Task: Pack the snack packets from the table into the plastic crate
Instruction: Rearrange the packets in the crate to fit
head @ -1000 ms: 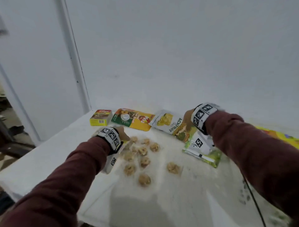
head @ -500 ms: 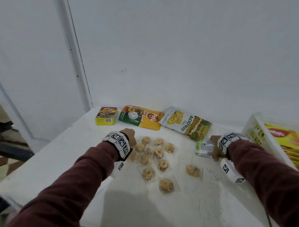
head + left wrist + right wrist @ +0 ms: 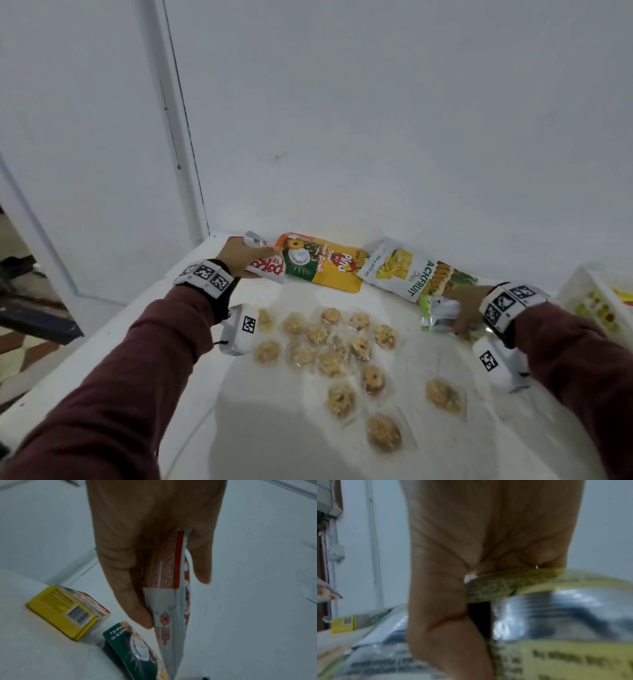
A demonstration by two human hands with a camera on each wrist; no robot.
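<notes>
Snack packets sit in both your grips, red-and-white packet [image 3: 265, 265] pinched in left hand [image 3: 239, 257], green packet [image 3: 440, 313] in right hand [image 3: 467, 306], nearer the crate [image 3: 582, 291] on your right.

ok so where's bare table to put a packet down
Bare white tabletop lies along the near-left edge, left of the clear-wrapped round cookies. The middle is crowded with those cookies; the back row by the wall is filled by the orange-green pineapple pouch and white jackfruit chips bag.
</notes>
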